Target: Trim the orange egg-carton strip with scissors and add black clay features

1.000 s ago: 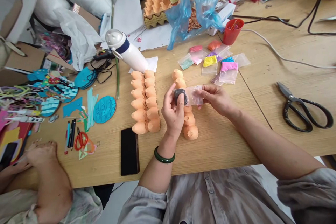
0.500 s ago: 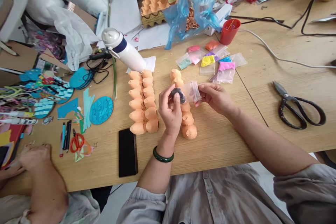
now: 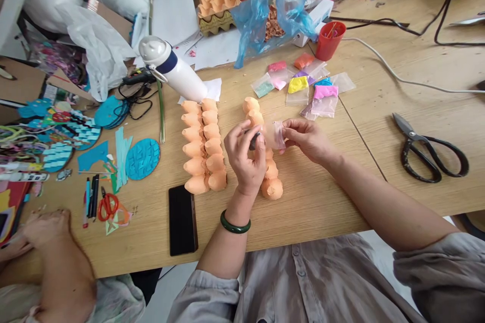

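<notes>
Dark clay lump (image 3: 252, 138) is showing only as a sliver, tucked behind the curled fingers (image 3: 242, 133) of the left hand (image 3: 244, 156), which are pressing together around it beside the mouth of a clear plastic bag (image 3: 273, 133). The right hand (image 3: 306, 139) is pinching the bag's far edge between thumb and fingers, and both hands are holding it up over an orange egg carton strip (image 3: 271, 176). Small bags of coloured clay (image 3: 312, 92) are lying beyond that strip, a second egg carton strip (image 3: 204, 146) is standing left of it, and black scissors (image 3: 428, 149) are resting well right of it on the table (image 3: 314, 197).
</notes>
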